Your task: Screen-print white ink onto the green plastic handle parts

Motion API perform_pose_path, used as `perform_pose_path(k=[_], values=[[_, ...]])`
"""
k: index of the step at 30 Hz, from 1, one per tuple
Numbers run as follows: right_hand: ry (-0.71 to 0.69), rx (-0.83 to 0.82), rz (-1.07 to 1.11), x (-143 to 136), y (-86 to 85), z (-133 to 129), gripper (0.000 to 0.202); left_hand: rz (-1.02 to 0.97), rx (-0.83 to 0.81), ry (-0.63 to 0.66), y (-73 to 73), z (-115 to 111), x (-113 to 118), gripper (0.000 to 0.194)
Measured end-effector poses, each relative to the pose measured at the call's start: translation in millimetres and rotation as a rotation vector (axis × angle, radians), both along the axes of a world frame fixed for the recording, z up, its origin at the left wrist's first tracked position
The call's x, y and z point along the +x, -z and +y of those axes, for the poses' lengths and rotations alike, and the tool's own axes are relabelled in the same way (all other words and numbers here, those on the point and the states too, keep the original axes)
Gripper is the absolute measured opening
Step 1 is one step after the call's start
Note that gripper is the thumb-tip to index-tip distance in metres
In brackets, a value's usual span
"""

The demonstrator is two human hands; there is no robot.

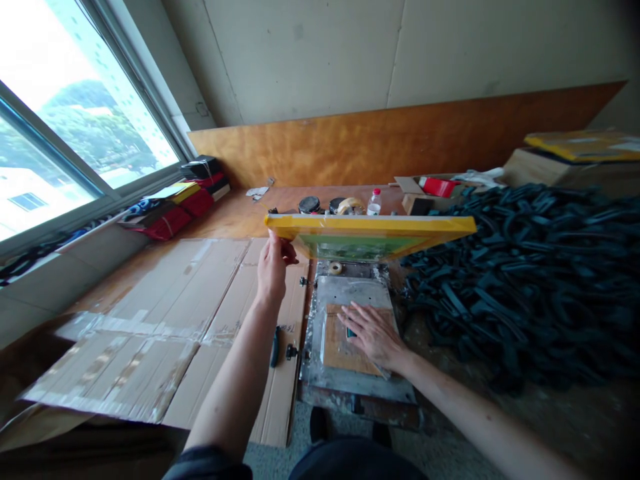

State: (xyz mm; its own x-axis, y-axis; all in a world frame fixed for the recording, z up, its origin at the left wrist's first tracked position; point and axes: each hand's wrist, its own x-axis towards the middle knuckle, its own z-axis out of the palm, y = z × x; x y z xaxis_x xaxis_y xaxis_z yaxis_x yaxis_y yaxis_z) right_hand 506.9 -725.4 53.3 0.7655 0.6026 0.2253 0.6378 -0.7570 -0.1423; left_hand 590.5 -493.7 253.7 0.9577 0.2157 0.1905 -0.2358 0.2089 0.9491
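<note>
My left hand [273, 264] grips the near left corner of a yellow-edged frame [370, 225] with a green mesh, which is tilted up above the metal plate [350, 288]. On that plate lies a flat wooden board [333, 353]. My right hand [373, 335] rests palm down over the board with its fingers spread. A small dark green piece [351, 331] shows beneath those fingers, mostly covered by the hand. At the plate's far end, under the raised frame, sits a roll of tape [335, 268].
Flattened cardboard [165, 287] covers the table's left side, with pliers [275, 347] near its right edge. To the right is a large heap of dark green pieces [500, 287]. Jars [309, 204] and a red-capped bottle [374, 203] stand behind the frame.
</note>
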Motion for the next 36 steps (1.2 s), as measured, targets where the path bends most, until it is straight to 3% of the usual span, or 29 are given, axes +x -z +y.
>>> perform_pose_path(k=[2, 3, 5, 8, 10, 12, 14, 16, 18, 22, 25, 29, 32, 34, 36], values=[[-0.082, -0.015, 0.024, 1.9, 3.3, -2.0, 0.047, 0.023, 0.024, 0.002, 5.3, 4.2, -10.4, 0.047], [-0.048, -0.001, 0.030, 3.0, 5.1, -9.5, 0.045, 0.038, 0.040, 0.010, 10.9, 8.5, -19.3, 0.047], [0.162, 0.063, 0.012, 6.4, 6.4, -37.3, 0.039, 0.095, 0.087, 0.038, 28.5, 20.8, -42.6, 0.050], [0.500, 0.157, -0.048, 17.4, -4.3, -90.6, 0.038, 0.310, 0.175, 0.135, 71.3, 40.8, -79.7, 0.055], [0.575, 0.208, -0.086, 29.6, -21.4, -110.1, 0.041, 0.459, 0.222, 0.210, 108.3, 49.0, -97.1, 0.058], [0.539, 0.265, -0.145, 44.2, -43.4, -104.1, 0.043, 0.513, 0.262, 0.246, 147.2, 51.2, -105.4, 0.069], [0.425, 0.250, -0.177, 58.7, -64.5, -76.5, 0.057, 0.508, 0.314, 0.233, 182.1, 49.4, -106.3, 0.083], [0.324, 0.133, -0.110, 69.7, -78.4, -41.0, 0.058, 0.495, 0.367, 0.204, 208.1, 47.1, -103.7, 0.088], [0.274, -0.005, 0.028, 74.0, -81.2, -12.0, 0.040, 0.491, 0.400, 0.209, 223.4, 46.5, -101.1, 0.087], [0.225, -0.110, 0.136, 53.0, -62.8, 6.5, 0.011, 0.507, 0.416, 0.244, 230.5, 49.9, -100.2, 0.083], [0.006, -0.118, 0.077, 20.3, -52.8, -3.8, 0.019, 0.533, 0.418, 0.228, 227.6, 51.3, -101.4, 0.078], [-0.265, -0.111, 0.086, 2.0, -62.8, -20.1, 0.018, 0.558, 0.386, 0.210, 223.1, 49.6, -102.4, 0.075], [-0.182, -0.059, 0.129, 10.2, -67.8, -20.8, 0.013, 0.567, 0.355, 0.202, 219.6, 48.0, -102.5, 0.076], [-0.096, -0.018, 0.041, 10.4, -60.6, -17.4, 0.015, 0.565, 0.331, 0.205, 217.2, 47.2, -102.6, 0.079], [-0.097, 0.004, -0.072, 1.5, -48.7, -15.7, 0.021, 0.561, 0.303, 0.219, 215.2, 46.5, -102.9, 0.083]])
